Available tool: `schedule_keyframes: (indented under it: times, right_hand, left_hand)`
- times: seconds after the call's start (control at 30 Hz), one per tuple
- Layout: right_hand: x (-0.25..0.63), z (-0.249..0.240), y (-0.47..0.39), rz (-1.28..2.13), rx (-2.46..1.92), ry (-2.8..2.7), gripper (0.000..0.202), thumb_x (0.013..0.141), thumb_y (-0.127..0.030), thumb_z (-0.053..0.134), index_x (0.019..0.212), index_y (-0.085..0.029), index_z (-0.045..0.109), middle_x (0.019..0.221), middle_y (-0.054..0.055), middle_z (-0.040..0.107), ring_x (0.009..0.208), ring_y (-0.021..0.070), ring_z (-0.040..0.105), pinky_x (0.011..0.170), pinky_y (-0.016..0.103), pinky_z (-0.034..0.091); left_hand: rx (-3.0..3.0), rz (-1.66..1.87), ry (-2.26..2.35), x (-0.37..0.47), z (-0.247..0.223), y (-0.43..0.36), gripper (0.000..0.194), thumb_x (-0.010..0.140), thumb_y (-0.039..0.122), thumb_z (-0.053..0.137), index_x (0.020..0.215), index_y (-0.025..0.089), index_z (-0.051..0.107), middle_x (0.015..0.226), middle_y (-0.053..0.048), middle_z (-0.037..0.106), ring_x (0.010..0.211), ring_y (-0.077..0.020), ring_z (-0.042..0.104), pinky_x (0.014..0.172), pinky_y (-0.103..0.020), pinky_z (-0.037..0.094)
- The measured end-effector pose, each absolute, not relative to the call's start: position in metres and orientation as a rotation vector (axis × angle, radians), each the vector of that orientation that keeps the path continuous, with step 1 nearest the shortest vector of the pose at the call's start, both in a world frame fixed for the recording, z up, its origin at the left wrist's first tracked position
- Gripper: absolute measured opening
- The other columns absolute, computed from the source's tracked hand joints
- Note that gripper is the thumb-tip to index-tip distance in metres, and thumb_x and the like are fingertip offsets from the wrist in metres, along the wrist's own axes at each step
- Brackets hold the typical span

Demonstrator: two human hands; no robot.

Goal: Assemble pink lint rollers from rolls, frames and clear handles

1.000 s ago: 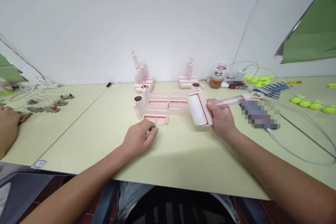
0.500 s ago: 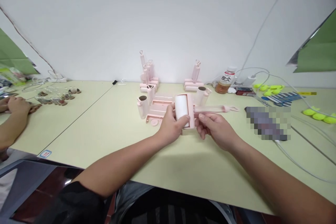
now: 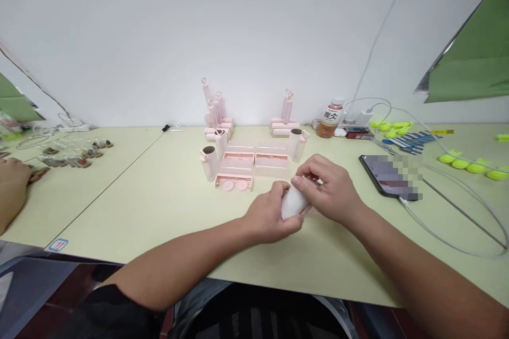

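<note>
A lint roller with a white sticky roll (image 3: 293, 202) is held above the table, close in front of me. My left hand (image 3: 272, 214) wraps round the roll from the left, thumb along its near side. My right hand (image 3: 328, 188) grips its upper right end with bent fingers. Its pink frame and handle are mostly hidden by my hands. Beyond them lie pink roller covers (image 3: 272, 168), an open pink roller casing (image 3: 234, 179) and two round pink end caps (image 3: 241, 185). Paper-core rolls with pink handles (image 3: 209, 164) stand at either side.
Several lint rollers (image 3: 217, 116) stand against the wall. To the right are a drink bottle (image 3: 330, 119), a phone (image 3: 389, 177) on a white cable, and yellow-green plastic pieces (image 3: 467, 163). At far left, another person's hand (image 3: 14, 177) rests near small wrapped items (image 3: 75, 153).
The roller has turned and come nearer to me, its handle no longer showing. My right hand has shifted from beside the handle to the roll's upper end. The view has swung slightly right.
</note>
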State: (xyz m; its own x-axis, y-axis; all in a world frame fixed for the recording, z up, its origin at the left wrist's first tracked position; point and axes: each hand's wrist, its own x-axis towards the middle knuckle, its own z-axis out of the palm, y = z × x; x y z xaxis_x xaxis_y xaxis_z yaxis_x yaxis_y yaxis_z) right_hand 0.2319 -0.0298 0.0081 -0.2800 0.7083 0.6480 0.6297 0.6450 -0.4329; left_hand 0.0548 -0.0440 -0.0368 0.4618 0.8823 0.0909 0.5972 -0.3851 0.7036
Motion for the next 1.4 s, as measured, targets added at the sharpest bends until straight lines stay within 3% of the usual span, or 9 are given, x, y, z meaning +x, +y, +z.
schedule_keyframes:
  times: [0.23, 0.53, 0.87, 1.17, 1.4]
  right_hand:
    - [0.226, 0.002, -0.029, 0.149, -1.142, -2.081, 0.023, 0.086, -0.036, 0.059, 0.069, -0.02, 0.057, 0.069, 0.001, 0.056, 0.061, 0.0145, 0.051, 0.057, 0.028, 0.038]
    - [0.222, 0.0, -0.029, 0.025, -1.302, -2.0, 0.033, 0.094, -0.038, 0.048, 0.067, -0.021, 0.058, 0.065, 0.003, 0.063, 0.06, 0.0165, 0.057, 0.057, 0.029, 0.037]
    - [0.221, -0.004, -0.028, -0.072, -1.221, -1.988, 0.034, 0.097, -0.033, 0.04, 0.067, -0.021, 0.051, 0.064, 0.002, 0.057, 0.06, 0.0157, 0.053, 0.058, 0.029, 0.037]
    - [0.223, 0.003, -0.027, 0.09, -1.171, -1.937, 0.027, 0.092, -0.033, 0.047, 0.068, -0.022, 0.052, 0.062, 0.001, 0.056, 0.058, 0.015, 0.051, 0.056, 0.028, 0.037]
    - [0.221, 0.002, -0.025, 0.342, -1.193, -1.997, 0.032, 0.083, -0.034, 0.058, 0.059, -0.022, 0.041, 0.058, -0.003, 0.047, 0.055, 0.0129, 0.044, 0.053, 0.027, 0.035]
  left_hand:
    - [2.141, 0.483, 1.258, 0.061, -0.037, -0.049, 0.067, 0.083, 0.055, 0.052, 0.134, 0.015, 0.033, 0.099, -0.013, 0.068, 0.08, -0.0305, 0.067, 0.061, -0.036, 0.049]
    - [2.107, 0.567, 1.241, 0.061, -0.032, -0.05, 0.067, 0.086, 0.059, 0.05, 0.139, 0.022, 0.033, 0.102, -0.01, 0.069, 0.082, -0.0289, 0.068, 0.063, -0.035, 0.049]
    - [2.065, 0.615, 1.178, 0.06, -0.032, -0.051, 0.067, 0.086, 0.062, 0.049, 0.138, 0.022, 0.034, 0.107, -0.01, 0.068, 0.086, -0.0286, 0.067, 0.064, -0.034, 0.048]
    - [2.059, 0.634, 1.148, 0.057, -0.029, -0.051, 0.067, 0.085, 0.062, 0.05, 0.138, 0.022, 0.037, 0.106, -0.009, 0.068, 0.083, -0.0272, 0.067, 0.063, -0.033, 0.048]
    - [2.094, 0.616, 1.132, 0.064, -0.03, -0.047, 0.061, 0.086, 0.056, 0.051, 0.134, 0.019, 0.041, 0.104, -0.01, 0.067, 0.083, -0.0271, 0.066, 0.065, -0.035, 0.05]
